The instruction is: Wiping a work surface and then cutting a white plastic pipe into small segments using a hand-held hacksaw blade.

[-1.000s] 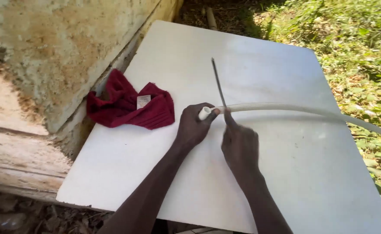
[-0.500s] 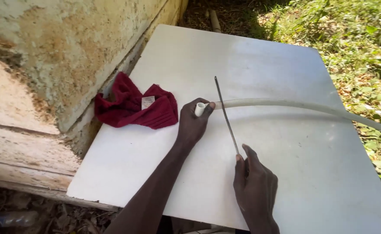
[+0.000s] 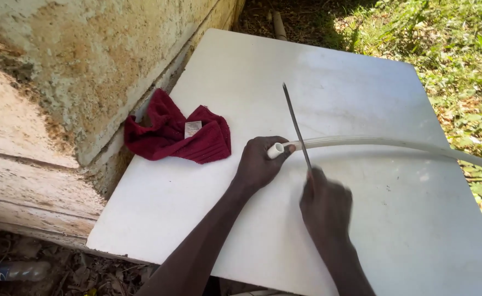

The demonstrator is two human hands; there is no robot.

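Note:
A long white pipe [image 3: 383, 143] lies across a white board [image 3: 361, 87] and runs off to the right. My left hand [image 3: 258, 163] presses the pipe's near end down on the board. My right hand [image 3: 326, 204] grips a thin dark saw blade [image 3: 296, 124] by its lower end. The blade crosses the pipe just right of my left thumb, its tip pointing away from me.
A crumpled dark red cloth [image 3: 178, 136] lies on the board's left side. A weathered concrete wall [image 3: 76, 71] runs along the left. Grass [image 3: 449, 38] grows to the right. A plastic bottle [image 3: 16, 271] lies on the ground at bottom left.
My right hand drew the blade back toward me, then pushed it forward again across the pipe. My left hand kept its hold on the pipe end.

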